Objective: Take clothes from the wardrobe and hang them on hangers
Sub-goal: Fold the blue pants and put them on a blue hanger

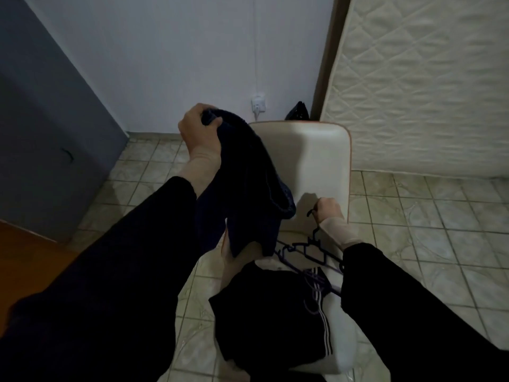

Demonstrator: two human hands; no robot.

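My left hand (200, 130) is raised over the white chair (319, 155) and grips the top of a dark navy garment (248, 186), which hangs down in front of the chair. Lower right, my right hand (329, 208) is closed on the hook of a dark plastic hanger (314, 245) that rests on the chair seat. More purple hangers (319, 279) lie beneath it. A black garment with white stripes (270, 310) is piled on the front of the seat.
A quilted mattress (424, 86) leans upright at the right. A grey-blue panel (46, 128) stands at the left, with a white wall and socket (259, 103) behind. A black bag (298, 111) sits behind the chair. The floor is tiled (429, 232).
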